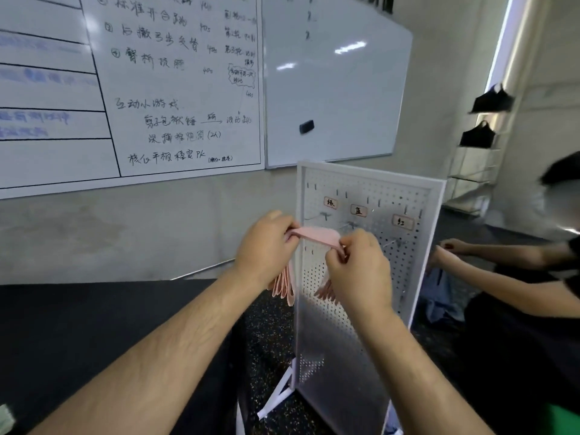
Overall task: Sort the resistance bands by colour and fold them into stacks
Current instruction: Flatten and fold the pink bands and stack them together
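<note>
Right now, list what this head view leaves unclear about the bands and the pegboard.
- Head view: how many pink resistance bands there are; the left hand and right hand cover the hanging loops.
- Head view: the hooks on the pegboard, small and blurred, partly behind the hands.
- Head view: a green object, cut off by the left edge.

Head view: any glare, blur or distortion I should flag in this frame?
Head view: ceiling lights glare on the right whiteboard; wide-angle distortion bows its edges; blue writing on the left whiteboard is smeared; the pegboard looks hazy low down; the left hand, right hand and the band they pinch are fairly sharp.
</note>
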